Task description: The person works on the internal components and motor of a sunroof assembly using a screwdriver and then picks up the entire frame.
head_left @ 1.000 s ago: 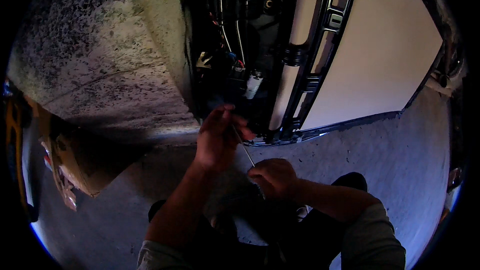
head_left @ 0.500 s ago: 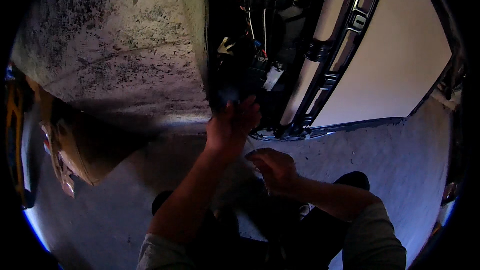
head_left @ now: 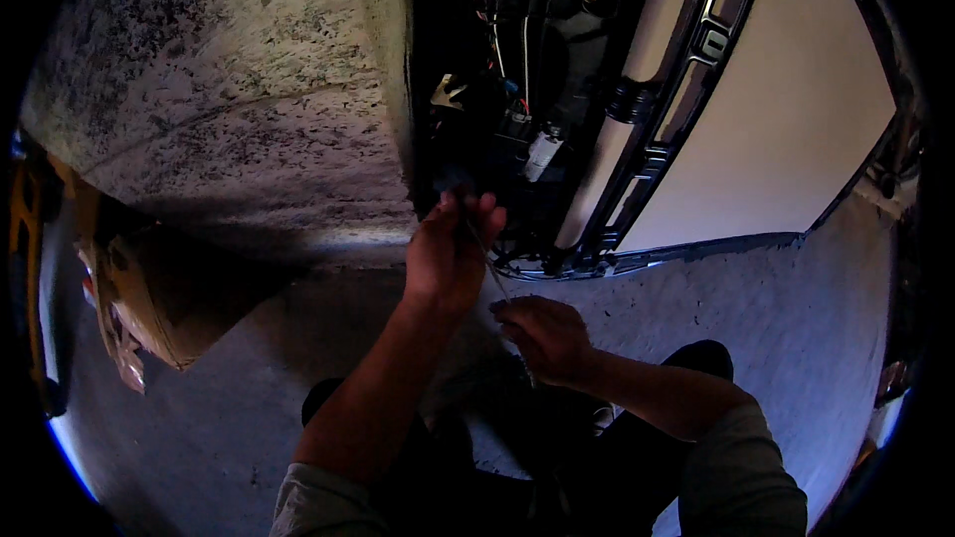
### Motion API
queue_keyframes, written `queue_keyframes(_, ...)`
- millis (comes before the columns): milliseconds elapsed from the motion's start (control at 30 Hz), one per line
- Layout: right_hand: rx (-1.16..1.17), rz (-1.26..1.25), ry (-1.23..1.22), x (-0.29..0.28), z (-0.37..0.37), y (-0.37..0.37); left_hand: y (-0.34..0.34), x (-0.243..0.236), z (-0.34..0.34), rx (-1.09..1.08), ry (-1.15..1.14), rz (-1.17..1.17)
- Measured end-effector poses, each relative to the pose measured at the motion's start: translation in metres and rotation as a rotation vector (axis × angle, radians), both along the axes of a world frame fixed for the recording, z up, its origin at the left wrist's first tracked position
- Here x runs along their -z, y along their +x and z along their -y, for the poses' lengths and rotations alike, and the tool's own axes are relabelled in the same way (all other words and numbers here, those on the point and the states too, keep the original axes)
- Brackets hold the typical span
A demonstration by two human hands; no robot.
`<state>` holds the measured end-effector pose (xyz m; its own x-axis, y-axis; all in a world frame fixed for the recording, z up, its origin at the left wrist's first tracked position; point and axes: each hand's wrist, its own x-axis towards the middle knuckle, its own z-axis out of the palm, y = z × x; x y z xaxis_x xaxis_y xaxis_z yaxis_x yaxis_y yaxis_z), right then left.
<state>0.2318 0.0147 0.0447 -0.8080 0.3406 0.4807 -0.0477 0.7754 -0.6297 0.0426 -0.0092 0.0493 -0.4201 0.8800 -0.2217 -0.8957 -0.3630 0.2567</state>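
My left hand (head_left: 445, 257) is raised close to the lower end of a dark cavity (head_left: 512, 89) with wires in it. Its fingers curl round the upper part of a thin, light strand (head_left: 494, 276); whether that is a wire, a cord or a rod I cannot tell. Lower and to the right, my right hand (head_left: 547, 336) is closed on the strand's lower part, with a bit more trailing below the fist. Between the hands the strand runs straight and slanting. Deep shadow hides what lies just beyond my left fingertips.
Inside the cavity sits a small white cylindrical part (head_left: 542, 154). A beige panel with a black slotted frame (head_left: 652, 159) stands at right. A rough, mottled slab (head_left: 259, 89) fills the upper left. A torn cardboard box (head_left: 164, 303) lies on the grey floor (head_left: 219, 438).
My left hand has shifted slightly down and left and its fingers have turned, so more of the strand shows. The right hand has hardly moved.
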Motion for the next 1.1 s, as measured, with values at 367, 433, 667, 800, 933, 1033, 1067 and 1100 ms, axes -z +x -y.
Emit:
queue_keyframes(367, 0.009, 0.026, -0.021, 0.003, -0.003, 0.003, 0.005, -0.005, -0.003, 0.025, -0.039, -0.042)
queue_keyframes(433, 0.001, 0.035, -0.089, 0.002, -0.003, 0.004, 0.004, -0.005, -0.003, 0.029, -0.057, -0.081)
queue_keyframes(667, -0.055, 0.06, -0.383, -0.008, -0.001, -0.003, 0.006, -0.011, -0.006, 0.037, -0.186, -0.165)
queue_keyframes(800, -0.074, 0.039, -0.387, -0.01, 0.003, -0.015, 0.001, 0.005, -0.007, 0.03, -0.251, -0.22)
queue_keyframes(933, -0.053, 0.024, -0.325, -0.012, 0.002, -0.021, -0.002, 0.003, -0.006, 0.118, -0.264, -0.42)
queue_keyframes(1033, -0.002, -0.012, -0.348, -0.017, 0.004, -0.028, 0.0, 0.003, -0.01, 0.074, -0.291, -0.281)
queue_keyframes(1067, 0.013, -0.021, -0.356, -0.019, 0.005, -0.03, 0.0, -0.001, -0.012, 0.043, -0.323, -0.232)
queue_keyframes(1100, 0.028, -0.03, -0.365, -0.02, 0.005, -0.032, 0.001, -0.005, -0.014, 0.012, -0.354, -0.183)
